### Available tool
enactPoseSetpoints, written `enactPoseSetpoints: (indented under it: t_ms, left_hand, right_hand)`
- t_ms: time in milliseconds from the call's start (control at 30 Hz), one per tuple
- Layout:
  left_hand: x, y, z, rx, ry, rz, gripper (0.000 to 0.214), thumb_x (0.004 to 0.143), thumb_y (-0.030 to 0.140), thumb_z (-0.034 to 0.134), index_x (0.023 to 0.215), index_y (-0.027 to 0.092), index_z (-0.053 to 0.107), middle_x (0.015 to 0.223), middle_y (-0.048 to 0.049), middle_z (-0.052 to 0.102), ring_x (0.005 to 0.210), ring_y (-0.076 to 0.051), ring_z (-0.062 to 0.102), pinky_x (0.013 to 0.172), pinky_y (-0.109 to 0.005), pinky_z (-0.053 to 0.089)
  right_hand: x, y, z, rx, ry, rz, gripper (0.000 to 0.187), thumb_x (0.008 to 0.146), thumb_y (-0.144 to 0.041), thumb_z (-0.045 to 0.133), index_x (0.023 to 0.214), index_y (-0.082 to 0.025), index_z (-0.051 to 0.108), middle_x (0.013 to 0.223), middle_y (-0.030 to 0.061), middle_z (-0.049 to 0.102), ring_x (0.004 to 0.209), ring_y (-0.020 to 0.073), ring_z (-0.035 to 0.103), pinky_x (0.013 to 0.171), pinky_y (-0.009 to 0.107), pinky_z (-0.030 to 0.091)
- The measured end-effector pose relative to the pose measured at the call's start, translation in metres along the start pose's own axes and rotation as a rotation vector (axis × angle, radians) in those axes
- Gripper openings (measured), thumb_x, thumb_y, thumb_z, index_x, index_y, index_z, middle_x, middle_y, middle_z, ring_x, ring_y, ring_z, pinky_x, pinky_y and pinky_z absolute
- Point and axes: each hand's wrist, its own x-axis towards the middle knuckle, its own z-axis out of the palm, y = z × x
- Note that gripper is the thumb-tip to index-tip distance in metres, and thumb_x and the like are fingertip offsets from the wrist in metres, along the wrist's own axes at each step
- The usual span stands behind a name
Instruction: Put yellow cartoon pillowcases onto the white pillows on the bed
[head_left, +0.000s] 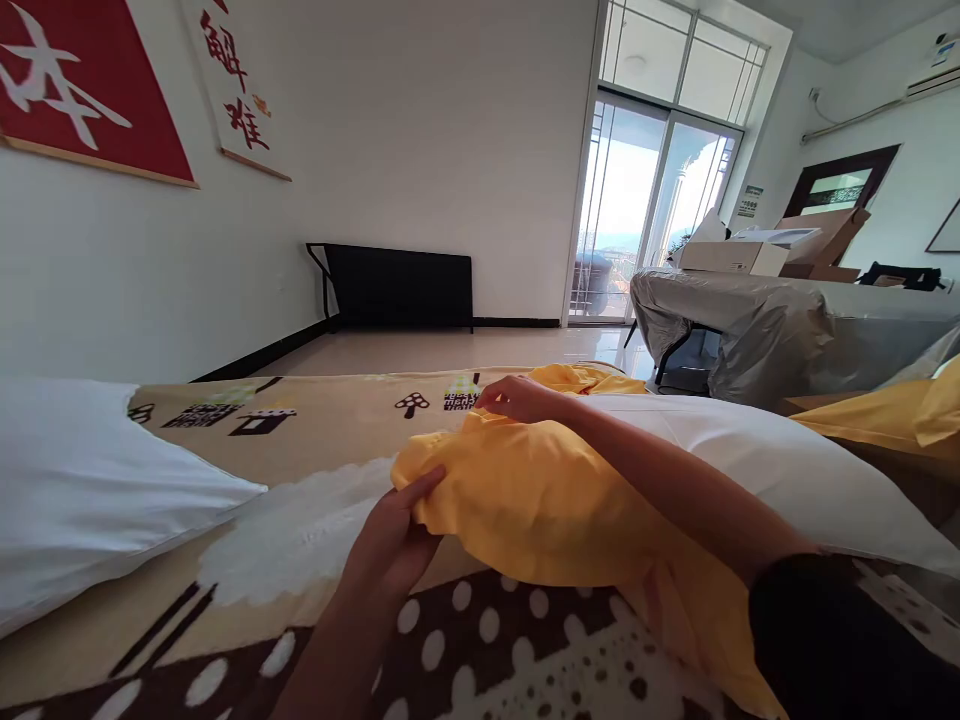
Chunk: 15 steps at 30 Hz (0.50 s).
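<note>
A yellow pillowcase (pixel 547 500) lies bunched across the patterned blanket (pixel 345 400) in front of me. My left hand (pixel 397 535) grips its near left edge, with the thumb on top of the cloth. At the far edge, my right hand (pixel 521 398) pinches the fabric between bent fingers, its forearm reaching over the case. Just right of the case and partly behind my right forearm is a white pillow (pixel 735 440). Another white pillow (pixel 112 490) rests at the left, apart from both hands.
More yellow cloth (pixel 585 378) lies beyond my right hand, and another yellow piece (pixel 892 410) is at the right edge. A plastic-covered table (pixel 765 310) with boxes (pixel 735 258) stands at the back right. A black folded panel (pixel 401 288) leans by the far wall.
</note>
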Motion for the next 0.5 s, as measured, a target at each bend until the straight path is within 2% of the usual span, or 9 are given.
enactPoseSetpoints:
  t_ms: [100,167,200,267,300,367,433,500]
  left_hand:
    - [-0.005,-0.001,0.002,-0.003,-0.01,0.019,0.031,0.082,0.005,0.052,0.112,0.004,0.058,0.086,-0.0137,0.072,0.073,-0.022,0.07,0.063,-0.028,0.06]
    - [-0.007,-0.001,0.003,0.001,-0.013,0.015,0.03,0.081,0.005,0.053,0.111,0.004,0.058,0.086,-0.0142,0.072,0.073,-0.022,0.07,0.061,-0.027,0.059]
    - [-0.008,-0.001,0.003,0.003,-0.012,0.008,0.03,0.081,0.005,0.053,0.11,0.004,0.058,0.087,-0.0143,0.072,0.072,-0.021,0.07,0.06,-0.027,0.059]
    - [-0.008,-0.002,0.003,0.006,0.001,0.011,0.029,0.08,0.005,0.054,0.108,0.004,0.06,0.086,-0.0144,0.072,0.069,-0.021,0.07,0.057,-0.026,0.058]
    - [-0.008,-0.003,0.003,0.007,0.004,0.014,0.028,0.079,0.005,0.055,0.107,0.004,0.06,0.086,-0.0144,0.072,0.068,-0.021,0.069,0.056,-0.025,0.058]
    - [-0.005,-0.005,0.002,0.008,-0.002,0.022,0.025,0.078,0.005,0.057,0.102,0.004,0.062,0.085,-0.0148,0.072,0.069,-0.021,0.069,0.057,-0.025,0.057]
    - [-0.002,-0.008,0.0,0.01,-0.012,0.02,0.022,0.076,0.006,0.059,0.098,0.003,0.064,0.083,-0.015,0.072,0.07,-0.021,0.069,0.059,-0.026,0.057]
    - [0.001,-0.009,-0.003,0.022,-0.008,0.007,0.022,0.073,0.006,0.06,0.095,0.003,0.065,0.08,-0.0144,0.071,0.069,-0.021,0.069,0.06,-0.027,0.057]
  right_hand:
    - [0.036,0.003,0.017,-0.031,-0.323,-0.107,0.032,0.077,-0.012,0.06,0.107,-0.02,0.069,0.119,0.0032,0.064,0.103,0.0163,0.059,0.083,0.024,0.042]
    - [0.051,0.001,0.026,-0.036,-0.475,-0.132,0.03,0.071,-0.008,0.064,0.096,-0.022,0.072,0.108,-0.0002,0.069,0.093,0.0152,0.062,0.076,0.022,0.044]
    - [0.056,0.0,0.029,-0.052,-0.509,-0.118,0.028,0.067,-0.006,0.065,0.089,-0.022,0.074,0.097,-0.002,0.072,0.085,0.0143,0.063,0.072,0.022,0.045]
    - [0.065,0.002,0.029,-0.104,-0.487,-0.061,0.021,0.063,-0.005,0.067,0.076,-0.021,0.074,0.077,-0.0036,0.071,0.072,0.0136,0.061,0.066,0.023,0.043]
    - [0.068,0.005,0.027,-0.131,-0.435,-0.03,0.018,0.062,-0.006,0.067,0.073,-0.019,0.073,0.073,-0.0031,0.07,0.071,0.014,0.06,0.067,0.023,0.042]
    - [0.074,0.015,0.024,-0.171,-0.28,0.02,0.012,0.068,-0.011,0.064,0.076,-0.017,0.071,0.076,0.0001,0.069,0.078,0.0159,0.058,0.074,0.026,0.04]
    - [0.077,0.026,0.025,-0.188,-0.126,0.045,0.017,0.08,-0.017,0.053,0.085,-0.016,0.069,0.086,0.0049,0.068,0.09,0.0183,0.055,0.084,0.031,0.035]
    - [0.077,0.036,0.031,-0.197,-0.041,0.059,0.021,0.085,-0.018,0.046,0.087,-0.015,0.067,0.089,0.0072,0.067,0.093,0.0192,0.053,0.09,0.036,0.029]
